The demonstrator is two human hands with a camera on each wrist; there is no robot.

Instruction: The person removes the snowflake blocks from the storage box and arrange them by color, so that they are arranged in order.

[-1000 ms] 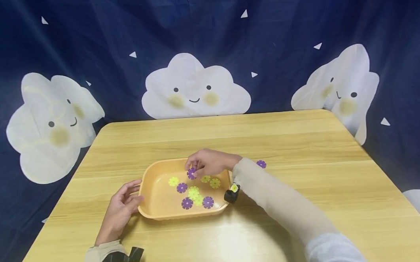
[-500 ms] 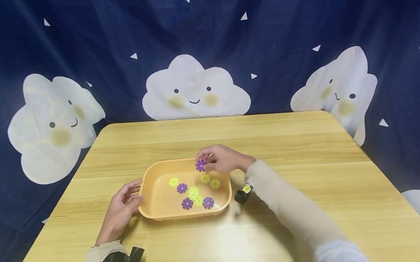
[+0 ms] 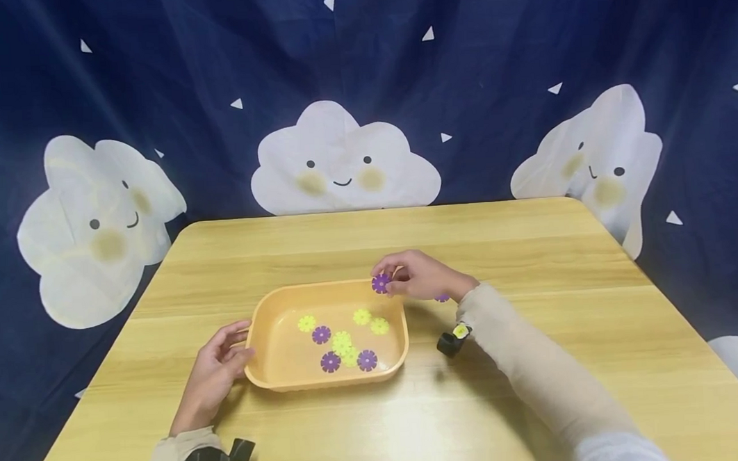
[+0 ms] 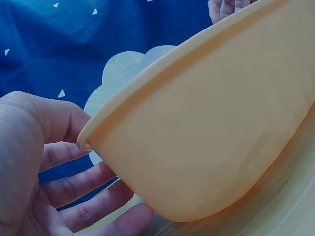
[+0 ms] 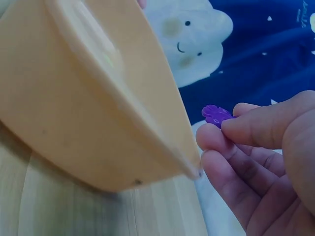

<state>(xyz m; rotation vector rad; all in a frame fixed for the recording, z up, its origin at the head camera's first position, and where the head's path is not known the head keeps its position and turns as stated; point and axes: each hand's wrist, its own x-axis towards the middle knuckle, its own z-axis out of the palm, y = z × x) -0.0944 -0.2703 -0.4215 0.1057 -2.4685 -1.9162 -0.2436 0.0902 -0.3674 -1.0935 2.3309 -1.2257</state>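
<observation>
A yellow-orange plastic basin [image 3: 327,384] stands on the table. My left hand [image 3: 212,371] grips its left end, with the thumb at the rim and the fingers against the outer wall in the left wrist view. Over the basin's far right corner, my right hand [image 3: 418,275] pinches a purple interlocking disc [image 3: 381,283] between thumb and fingertips. The same purple disc [image 5: 216,115] shows beside the rim in the right wrist view. Inside the basin lie several yellow discs [image 3: 308,323] and 3 purple discs [image 3: 367,360].
Another purple disc [image 3: 441,298] lies on the wooden table [image 3: 500,230] right of the basin, partly hidden by the right wrist. A dark blue curtain [image 3: 359,50] with smiling clouds hangs behind the table. Each wrist has a black strap [image 3: 448,345].
My right hand has lifted the purple disc from over the basin's middle and carried it right to the far right corner. The left hand has stayed at the left rim.
</observation>
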